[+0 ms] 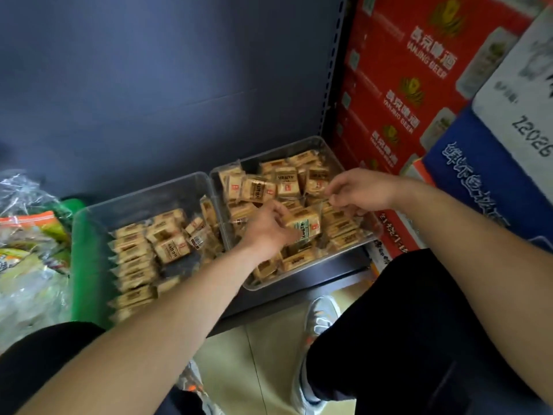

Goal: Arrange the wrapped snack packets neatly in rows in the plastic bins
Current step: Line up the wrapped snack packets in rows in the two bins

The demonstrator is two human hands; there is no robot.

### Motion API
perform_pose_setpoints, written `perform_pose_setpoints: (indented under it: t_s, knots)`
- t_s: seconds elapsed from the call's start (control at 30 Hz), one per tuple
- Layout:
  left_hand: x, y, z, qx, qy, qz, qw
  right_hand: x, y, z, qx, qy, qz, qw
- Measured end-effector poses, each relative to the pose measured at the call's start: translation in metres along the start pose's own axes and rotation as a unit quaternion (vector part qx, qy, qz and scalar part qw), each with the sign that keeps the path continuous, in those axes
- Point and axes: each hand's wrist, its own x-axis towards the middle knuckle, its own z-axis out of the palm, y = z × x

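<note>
Two clear plastic bins stand side by side on a low dark shelf. The left bin [89, 223] holds a neat row of tan wrapped snack packets [134, 265] along its left side and a loose pile behind. The right bin [326, 145] is full of jumbled packets [287, 182]. My left hand [266, 229] is over the right bin and grips one packet [305, 227] held on edge. My right hand [359, 190] hovers just above the same bin with its fingers curled, pinching the clear wrapper edge of a packet.
Red beer cartons [404, 94] and a blue and white box [478, 181] are stacked at the right. Bagged goods in clear plastic [27, 235] lie at the left beside a green crate [86, 292]. My knees and shoes are over the tiled floor below.
</note>
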Motion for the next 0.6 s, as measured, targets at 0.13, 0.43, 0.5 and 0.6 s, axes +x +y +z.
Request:
perform_pose_setpoints:
  t_s: [0.13, 0.43, 0.5, 0.6]
  knots:
    - [0.007, -0.023, 0.026, 0.1, 0.019, 0.041, 0.994, 0.014, 0.006, 0.001, -0.015, -0.023, 0.0, 1.0]
    - [0.016, -0.038, 0.012, 0.243, 0.016, 0.16, 0.957, 0.039, 0.006, 0.026, -0.147, -0.09, -0.032, 0.985]
    - [0.019, -0.034, 0.005, 0.215, -0.019, 0.147, 0.965, 0.046, 0.01, 0.036, -0.138, -0.093, -0.021, 0.986]
    - [0.017, -0.03, -0.01, 0.196, -0.042, 0.141, 0.97, 0.052, 0.011, 0.045, -0.183, -0.065, -0.042, 0.98]
